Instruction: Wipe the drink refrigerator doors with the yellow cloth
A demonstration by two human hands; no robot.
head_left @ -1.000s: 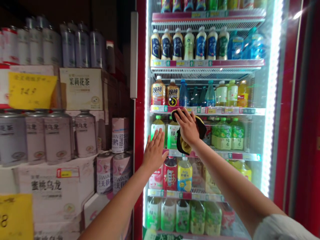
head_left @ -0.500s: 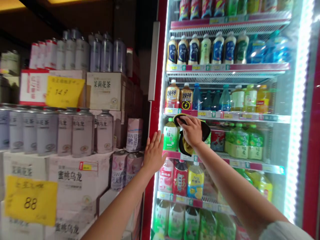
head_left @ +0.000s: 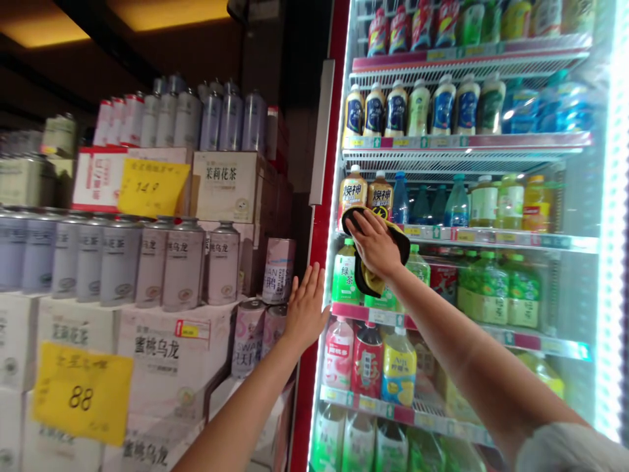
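My right hand (head_left: 376, 246) lies with its fingers over a black and yellow cloth (head_left: 400, 242), pressing it against the glass door of the lit drinks cooler. Behind the cloth are the green tea bottles (head_left: 345, 272) and the lower part of an energy drink bottle (head_left: 380, 191). My left hand (head_left: 307, 308) is open, its fingers stretched upward, at the red door frame (head_left: 320, 242) on the cooler's left side. Nothing shows in that hand. How firmly its palm touches the frame is hidden.
A long pale handle (head_left: 323, 131) runs up the cooler's left edge. Left of it, stacked cartons (head_left: 171, 367) carry rows of tall cans (head_left: 181, 265) and yellow price signs (head_left: 82, 395). Short pink cans (head_left: 249, 334) stand near my left hand. Bottles fill several cooler shelves.
My right hand and the cloth have moved up and slightly left across the glass, now over the shelf's price strip. My left hand stays at the frame. The whole view has shifted a little.
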